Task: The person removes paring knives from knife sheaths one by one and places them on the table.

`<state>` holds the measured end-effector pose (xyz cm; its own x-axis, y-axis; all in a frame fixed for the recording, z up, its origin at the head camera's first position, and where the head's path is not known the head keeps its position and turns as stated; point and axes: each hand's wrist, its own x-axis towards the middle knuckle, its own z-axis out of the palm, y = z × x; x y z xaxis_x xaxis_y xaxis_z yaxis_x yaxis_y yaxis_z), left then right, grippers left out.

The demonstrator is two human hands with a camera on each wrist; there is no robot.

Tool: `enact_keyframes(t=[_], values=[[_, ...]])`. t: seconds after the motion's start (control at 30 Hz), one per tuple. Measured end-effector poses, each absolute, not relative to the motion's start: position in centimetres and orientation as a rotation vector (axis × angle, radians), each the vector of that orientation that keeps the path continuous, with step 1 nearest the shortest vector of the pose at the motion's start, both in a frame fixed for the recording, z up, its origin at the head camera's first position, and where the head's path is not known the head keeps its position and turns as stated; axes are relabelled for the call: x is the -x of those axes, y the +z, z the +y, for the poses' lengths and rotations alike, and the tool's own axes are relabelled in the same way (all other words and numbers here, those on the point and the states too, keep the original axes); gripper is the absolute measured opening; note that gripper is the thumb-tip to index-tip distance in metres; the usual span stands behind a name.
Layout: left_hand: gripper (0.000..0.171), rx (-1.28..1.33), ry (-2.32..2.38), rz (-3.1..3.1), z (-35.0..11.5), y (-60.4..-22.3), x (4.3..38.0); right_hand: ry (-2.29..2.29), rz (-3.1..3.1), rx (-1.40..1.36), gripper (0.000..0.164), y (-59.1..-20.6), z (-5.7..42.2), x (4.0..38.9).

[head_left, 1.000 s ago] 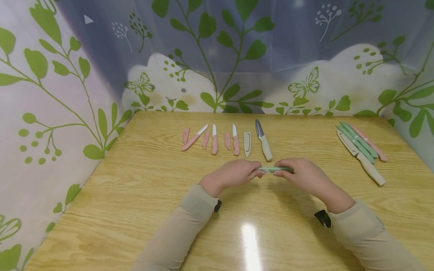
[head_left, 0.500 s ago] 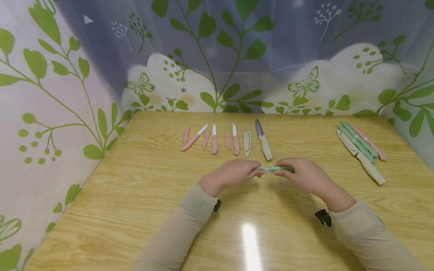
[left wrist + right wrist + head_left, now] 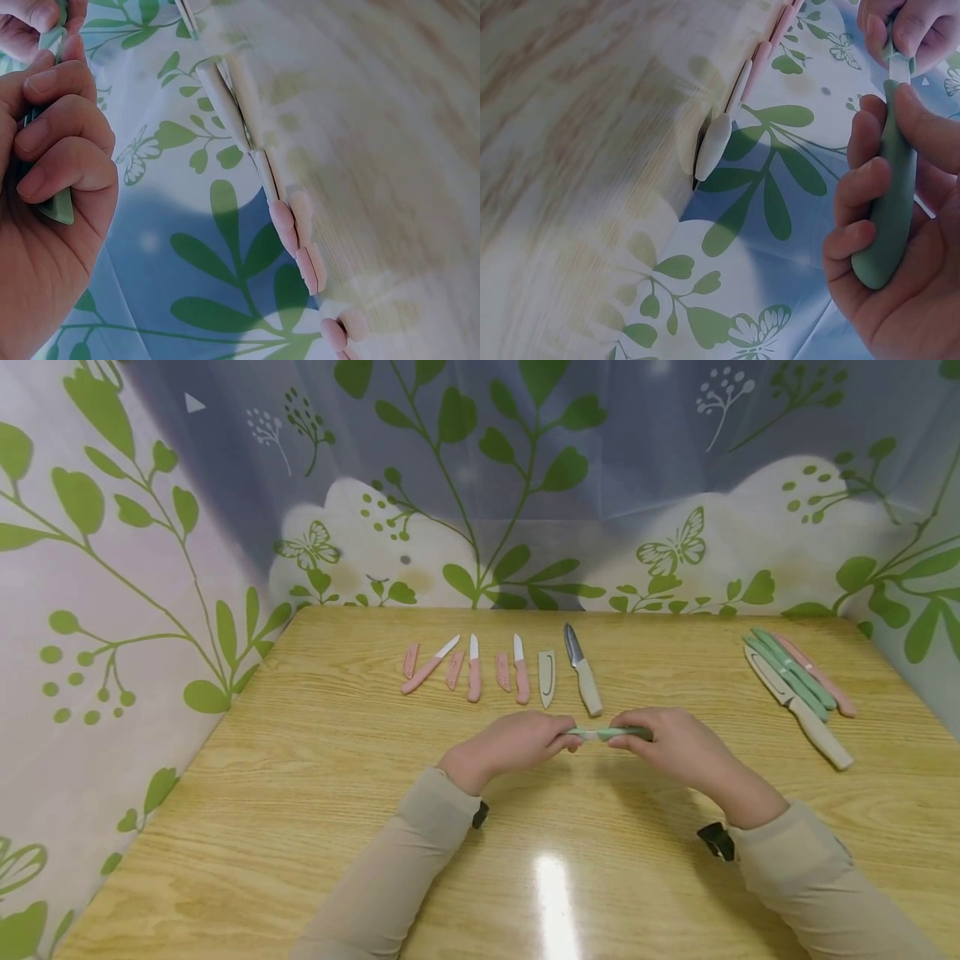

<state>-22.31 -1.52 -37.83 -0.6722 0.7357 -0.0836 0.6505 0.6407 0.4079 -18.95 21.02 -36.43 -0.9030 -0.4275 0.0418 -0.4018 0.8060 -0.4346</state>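
Head view: right-hand grip [image 3: 663, 739] wrapped round the handle of one green knife [image 3: 889, 214]; left-hand grip [image 3: 517, 745] curled firmly on its green sheath [image 3: 58, 208], a short strip of blade showing between. Location: above the bench [image 3: 300, 827], just on the row's near side. Sheathing judged midway. Bare, far centre, four: three pink knives [image 3: 474, 682], one cream knife [image 3: 589, 691], each with its sheath at left. Apparently covered, right, four: second cream knife [image 3: 821, 737], two green knives [image 3: 817, 690], another pink knife [image 3: 832, 689].
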Motion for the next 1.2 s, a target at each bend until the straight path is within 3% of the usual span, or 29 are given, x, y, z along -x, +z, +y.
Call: enact_keyframes(t=[0.7, 1.2], values=[[0.03, -1.123, 0.507, 2.631, -1.74, -37.71, 22.34, -0.678, 2.893, 0.632, 0.031, -36.27, 21.53, 19.28], [0.031, -1.134, 0.451, 2.668, -1.66, -37.88, 22.48, -0.715, 2.878, 0.633, 0.03, -36.26, 21.8, 19.27]])
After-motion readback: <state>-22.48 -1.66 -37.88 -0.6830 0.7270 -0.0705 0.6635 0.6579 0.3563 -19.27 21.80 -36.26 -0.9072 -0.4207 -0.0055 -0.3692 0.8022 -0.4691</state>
